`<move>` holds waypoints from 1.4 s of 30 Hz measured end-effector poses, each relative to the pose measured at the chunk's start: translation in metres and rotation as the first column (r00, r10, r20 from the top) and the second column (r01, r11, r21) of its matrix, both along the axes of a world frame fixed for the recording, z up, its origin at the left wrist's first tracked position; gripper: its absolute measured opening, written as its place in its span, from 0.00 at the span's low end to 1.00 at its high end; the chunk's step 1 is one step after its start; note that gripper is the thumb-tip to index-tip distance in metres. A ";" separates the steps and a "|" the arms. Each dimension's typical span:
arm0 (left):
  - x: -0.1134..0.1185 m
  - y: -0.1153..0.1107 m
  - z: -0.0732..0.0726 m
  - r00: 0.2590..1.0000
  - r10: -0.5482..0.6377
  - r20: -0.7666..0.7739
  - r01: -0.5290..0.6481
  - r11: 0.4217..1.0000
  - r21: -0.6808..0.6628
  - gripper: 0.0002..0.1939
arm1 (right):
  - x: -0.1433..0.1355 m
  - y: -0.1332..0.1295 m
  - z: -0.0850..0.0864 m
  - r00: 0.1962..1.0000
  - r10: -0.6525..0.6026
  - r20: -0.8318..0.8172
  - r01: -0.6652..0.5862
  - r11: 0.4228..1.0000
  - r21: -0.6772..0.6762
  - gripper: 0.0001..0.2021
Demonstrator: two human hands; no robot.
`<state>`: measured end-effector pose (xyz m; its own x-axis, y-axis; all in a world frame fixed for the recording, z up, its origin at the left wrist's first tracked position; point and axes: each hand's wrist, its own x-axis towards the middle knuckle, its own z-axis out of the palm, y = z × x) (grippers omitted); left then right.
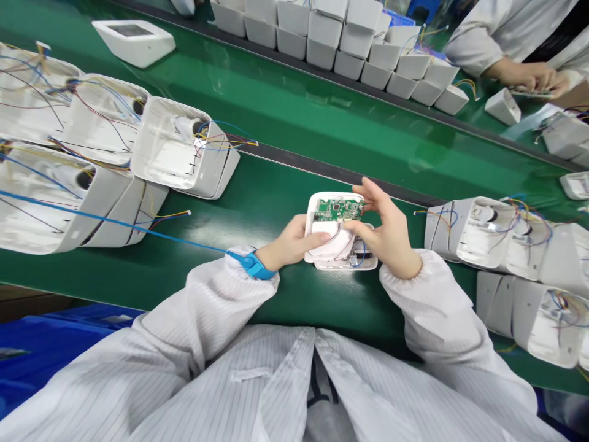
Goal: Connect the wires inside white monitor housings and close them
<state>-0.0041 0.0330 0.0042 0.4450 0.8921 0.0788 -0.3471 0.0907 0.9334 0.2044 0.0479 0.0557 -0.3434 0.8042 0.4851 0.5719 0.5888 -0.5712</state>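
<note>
My left hand grips the left side of a white plastic housing, its thumb lying across the front. A green circuit board sits in the upper part of that housing. My right hand is at the right edge, thumb at the board's lower edge and fingers raised beside its upper right corner, apart from the thumb. Thin wires run down from the board. Beneath lies another white part with a blue wire and a small metal piece. A blue strap circles my left wrist.
White housings with loose wires stand at the left and right. A white unit with a dark window lies upper left. Past the dark strip are stacked housings and a person's hands. A blue cord stretches left.
</note>
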 end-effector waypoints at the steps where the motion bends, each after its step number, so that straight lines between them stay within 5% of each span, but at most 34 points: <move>1: -0.003 0.004 0.000 0.999 0.026 -0.034 -0.024 0.996 0.082 0.24 | 0.000 -0.001 0.002 0.999 -0.016 -0.035 0.015 0.999 -0.030 0.26; 6: -0.013 0.015 0.004 0.936 0.335 -0.111 -0.248 0.849 0.467 0.34 | -0.005 -0.008 0.011 0.995 0.070 -0.068 -0.060 0.988 0.141 0.03; 8: -0.012 0.016 0.005 0.893 0.409 -0.188 -0.263 0.814 0.518 0.36 | -0.008 -0.009 0.010 0.987 0.145 0.063 -0.157 0.951 0.266 0.06; 14: -0.001 0.009 0.004 0.773 0.256 -0.580 0.067 0.877 0.476 0.55 | -0.016 -0.009 0.005 0.870 0.263 0.416 -0.417 0.843 0.339 0.09; 16: 0.002 0.007 0.003 0.778 0.257 -0.573 0.072 0.870 0.487 0.51 | -0.013 -0.007 0.008 0.890 0.238 0.389 -0.375 0.867 0.329 0.08; 19: 0.003 0.007 -0.001 0.857 0.275 -0.437 0.011 0.836 0.548 0.44 | -0.001 -0.002 0.016 0.984 0.035 0.176 -0.098 0.928 0.361 0.08; 22: 0.004 0.006 -0.006 0.919 0.269 -0.288 -0.042 0.794 0.606 0.43 | 0.009 0.002 0.018 0.985 -0.071 0.158 0.036 0.976 0.215 0.05; 24: 0.006 0.006 -0.010 0.934 0.265 -0.238 -0.056 0.768 0.639 0.42 | 0.007 0.003 0.014 0.919 0.020 0.393 -0.038 0.999 0.038 0.06; 27: 0.007 0.006 -0.015 0.939 0.269 -0.213 -0.065 0.749 0.659 0.49 | -0.006 0.001 0.011 0.692 0.142 0.708 -0.078 0.989 -0.122 0.09; 30: 0.008 0.008 -0.021 0.952 0.255 -0.170 -0.089 0.761 0.643 0.58 | -0.025 0.001 0.017 0.543 0.178 0.820 -0.042 0.982 -0.186 0.11; 33: 0.007 0.010 -0.026 0.963 0.232 -0.137 -0.098 0.776 0.623 0.58 | -0.035 0.006 0.025 0.479 0.219 0.850 -0.027 0.972 -0.235 0.10; 36: 0.005 0.010 -0.027 0.968 0.218 -0.121 -0.091 0.762 0.641 0.50 | -0.033 0.012 0.019 0.526 0.210 0.824 -0.089 0.977 -0.192 0.09; 42: -0.001 0.011 -0.022 0.987 0.135 -0.091 -0.055 0.800 0.598 0.45 | -0.021 0.017 -0.015 0.775 0.085 0.626 -0.094 0.995 -0.020 0.17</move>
